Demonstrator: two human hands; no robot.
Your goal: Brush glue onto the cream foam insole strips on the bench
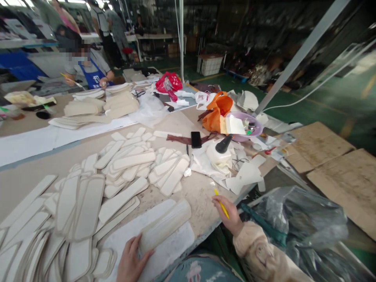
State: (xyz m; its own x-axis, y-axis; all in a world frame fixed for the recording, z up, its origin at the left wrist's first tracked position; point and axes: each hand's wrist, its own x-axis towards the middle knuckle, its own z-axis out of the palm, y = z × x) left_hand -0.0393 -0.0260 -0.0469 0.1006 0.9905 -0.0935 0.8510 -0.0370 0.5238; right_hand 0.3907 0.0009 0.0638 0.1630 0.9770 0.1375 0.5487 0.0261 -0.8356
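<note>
My left hand [131, 261] rests at the near end of a long cream padded strip [165, 225] and grips it, fingers curled against its edge. The strip lies on a white sheet [164, 252] at the table's front edge. My right hand [230, 214] is closed around a thin yellow brush [221, 201], its pale tip pointing up over the table edge. Several similar cream strips [129, 168] lie spread and stacked across the tabletop to the left.
A white glue bottle with a black cap [221, 150], a black phone [196, 139], an orange bag [216, 111] and a purple bowl [257, 129] crowd the table's right end. A person in a blue apron [89, 70] works at the far side. Plastic bags [296, 223] and cardboard [337, 172] lie right.
</note>
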